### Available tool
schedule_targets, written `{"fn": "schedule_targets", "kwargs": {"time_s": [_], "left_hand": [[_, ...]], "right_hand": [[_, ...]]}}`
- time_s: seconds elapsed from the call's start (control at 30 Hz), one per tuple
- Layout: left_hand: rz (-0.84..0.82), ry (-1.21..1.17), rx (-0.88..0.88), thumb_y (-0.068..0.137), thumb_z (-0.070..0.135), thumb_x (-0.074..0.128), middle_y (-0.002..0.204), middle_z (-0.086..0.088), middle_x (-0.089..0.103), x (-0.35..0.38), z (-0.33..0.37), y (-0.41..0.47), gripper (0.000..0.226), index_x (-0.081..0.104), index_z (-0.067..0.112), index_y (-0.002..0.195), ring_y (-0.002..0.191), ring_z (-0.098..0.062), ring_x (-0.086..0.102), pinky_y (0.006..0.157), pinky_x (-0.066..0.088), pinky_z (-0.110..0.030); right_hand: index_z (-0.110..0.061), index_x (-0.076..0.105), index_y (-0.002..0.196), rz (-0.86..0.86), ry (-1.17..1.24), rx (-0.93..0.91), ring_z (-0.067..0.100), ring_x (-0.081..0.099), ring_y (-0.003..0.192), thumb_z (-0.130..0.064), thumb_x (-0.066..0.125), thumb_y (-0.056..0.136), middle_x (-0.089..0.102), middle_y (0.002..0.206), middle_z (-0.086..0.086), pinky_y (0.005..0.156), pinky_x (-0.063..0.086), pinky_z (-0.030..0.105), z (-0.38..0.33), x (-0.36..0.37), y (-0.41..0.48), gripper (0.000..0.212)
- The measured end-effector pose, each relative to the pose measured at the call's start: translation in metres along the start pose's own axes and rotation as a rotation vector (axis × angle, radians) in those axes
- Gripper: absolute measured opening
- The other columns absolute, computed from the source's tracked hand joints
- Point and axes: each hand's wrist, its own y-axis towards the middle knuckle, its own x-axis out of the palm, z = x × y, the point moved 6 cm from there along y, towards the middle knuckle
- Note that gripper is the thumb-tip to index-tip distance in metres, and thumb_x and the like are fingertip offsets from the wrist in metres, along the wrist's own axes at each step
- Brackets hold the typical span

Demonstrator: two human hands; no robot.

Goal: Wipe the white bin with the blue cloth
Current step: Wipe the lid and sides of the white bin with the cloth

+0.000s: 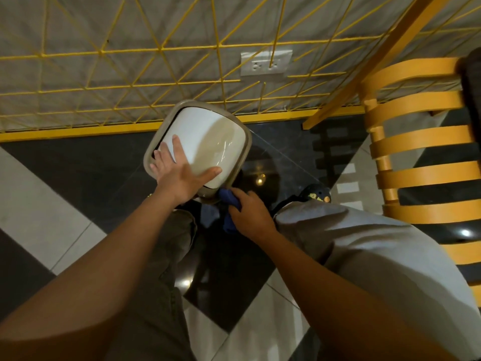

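The left hand (179, 173) lies spread flat on the white bin's (205, 142) lid. The right hand (250, 212) grips the blue cloth (230, 201) bunched against the bin's near edge

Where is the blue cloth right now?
Head view, centre: the blue cloth is bunched in the right hand at the near edge of the white bin, just below the left hand resting on its top.

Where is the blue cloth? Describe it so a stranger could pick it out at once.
Below the yellow wire grid on the wall stands the white bin, the left hand flat on top of it. At the bin's near edge the right hand grips the blue cloth, the only dark blue, crumpled thing beside the pale plastic.
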Motion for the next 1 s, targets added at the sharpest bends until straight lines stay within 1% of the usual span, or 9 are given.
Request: {"fn": "schedule_targets", "kwargs": {"time_s": [0.07,0.13,0.27,0.4,0.47,0.67,0.8,0.93,1.0], "left_hand": [[-0.005,0.002,-0.004,0.069,0.068,0.060,0.155,-0.020,-0.001,0.000,0.000,0.000,0.116,-0.006,0.015,0.148,0.143,-0.037,0.000,0.115,0.002,-0.050],[0.000,-0.001,-0.003,0.068,0.068,0.060,0.155,-0.020,-0.001,0.000,0.000,0.000,0.116,-0.006,0.015,0.148,0.143,-0.037,-0.001,0.115,0.003,-0.051],[0.003,0.002,-0.006,0.068,0.068,0.060,0.155,-0.020,0.000,0.000,0.000,0.000,0.116,-0.006,0.015,0.148,0.143,-0.037,-0.001,0.115,0.002,-0.051],[0.007,-0.002,0.006,0.069,0.068,0.060,0.155,-0.020,0.000,0.001,0.000,0.000,0.116,-0.005,0.014,0.148,0.143,-0.037,0.000,0.115,0.002,-0.051],[0.014,-0.007,0.008,0.068,0.068,0.061,0.155,-0.020,0.001,0.001,-0.002,0.000,0.117,-0.005,0.015,0.148,0.143,-0.036,0.000,0.116,0.003,-0.051],[-0.004,-0.002,0.008,0.068,0.068,0.061,0.155,-0.019,0.001,0.001,-0.001,0.000,0.116,-0.005,0.015,0.148,0.143,-0.036,0.000,0.115,0.003,-0.052],[0.009,-0.006,0.010,0.068,0.068,0.061,0.155,-0.018,0.002,0.001,-0.001,0.001,0.116,-0.003,0.014,0.148,0.143,-0.036,0.000,0.115,0.003,-0.051],[0.010,-0.003,0.010,0.068,0.067,0.062,0.155,-0.018,0.003,0.001,-0.002,0.001,0.115,-0.003,0.015,0.148,0.143,-0.035,0.001,0.115,0.002,-0.050],[0.004,0.002,0.007,0.068,0.068,0.061,0.155,-0.017,0.002,0.002,-0.002,0.001,0.115,-0.003,0.016,0.148,0.143,-0.035,-0.001,0.115,0.002,-0.050]], "right_hand": [[-0.026,0.041,0.135,0.111,-0.263,-0.073,0.027,0.052,0.099,-0.021,0.049,0.091,0.045,0.117,0.011,0.080,0.047,0.035,-0.004,-0.015,-0.001,0.045],[-0.024,0.042,0.134,0.195,-0.345,-0.149,0.028,0.050,0.102,-0.021,0.051,0.090,0.043,0.120,0.012,0.079,0.047,0.035,-0.011,-0.022,-0.003,0.045],[-0.017,0.041,0.133,0.107,-0.596,-0.271,0.032,0.050,0.104,-0.018,0.057,0.087,0.042,0.127,0.017,0.076,0.047,0.037,-0.016,-0.001,-0.001,0.049],[-0.013,0.059,0.118,0.113,-0.701,-0.322,0.029,0.060,0.073,-0.014,0.079,0.064,0.060,0.101,0.017,0.049,0.048,0.032,-0.012,0.009,-0.001,0.058],[-0.014,0.062,0.113,0.115,-0.772,-0.375,0.025,0.060,0.064,-0.018,0.084,0.057,0.062,0.093,0.014,0.043,0.047,0.029,-0.012,0.013,-0.004,0.060],[-0.020,0.066,0.107,0.087,-0.891,-0.486,0.021,0.058,0.060,-0.027,0.083,0.055,0.064,0.089,0.009,0.041,0.043,0.025,-0.015,0.005,-0.002,0.056],[-0.018,0.064,0.110,0.084,-0.897,-0.506,0.026,0.060,0.063,-0.024,0.084,0.055,0.063,0.092,0.013,0.044,0.047,0.029,-0.012,-0.005,0.006,0.059],[-0.016,0.056,0.120,0.045,-0.889,-0.474,0.032,0.062,0.080,-0.022,0.075,0.071,0.059,0.106,0.018,0.056,0.052,0.037,-0.011,-0.018,0.016,0.053],[-0.015,0.059,0.115,0.069,-0.914,-0.472,0.031,0.063,0.074,-0.022,0.080,0.065,0.061,0.100,0.018,0.052,0.052,0.034,-0.011,-0.026,0.022,0.055]]}}
